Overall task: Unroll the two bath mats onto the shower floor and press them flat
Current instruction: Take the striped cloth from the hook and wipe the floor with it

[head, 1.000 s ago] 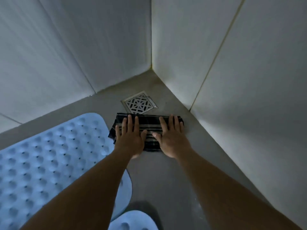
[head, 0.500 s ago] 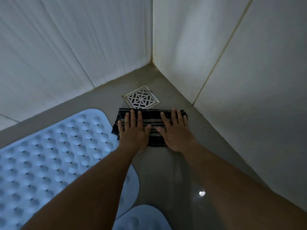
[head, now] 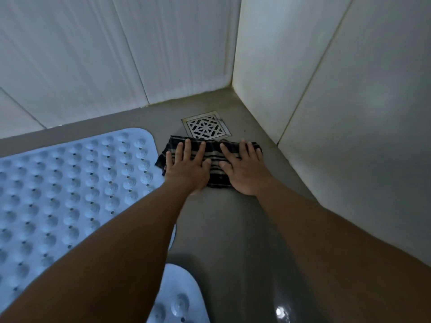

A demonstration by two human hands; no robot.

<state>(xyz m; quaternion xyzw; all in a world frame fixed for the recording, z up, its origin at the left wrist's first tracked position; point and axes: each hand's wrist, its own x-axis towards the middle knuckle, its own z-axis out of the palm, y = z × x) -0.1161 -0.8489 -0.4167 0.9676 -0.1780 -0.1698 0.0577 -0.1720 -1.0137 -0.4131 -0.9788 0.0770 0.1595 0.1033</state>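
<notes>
Two white tiled walls meet in a corner above the grey shower floor as you reach both bare arms toward it. Your big pale-blue bath mat, studded with rows of round bumps, lies unrolled and flat along the left side of the floor, its rounded far corner near the left wall. Your second pale-blue mat shows only a rounded corner at the bottom edge of the view, between your forearms, close to the first. Ahead of you a dark cloth with pale stripes lies on the floor, its left end just beside the big mat's corner. Your left hand and right hand rest side by side on the cloth, palms down, fingers straight and spread, thumbs close together. The square metal drain sits just beyond the cloth; whether the cloth overlaps its near edge cannot be told.
</notes>
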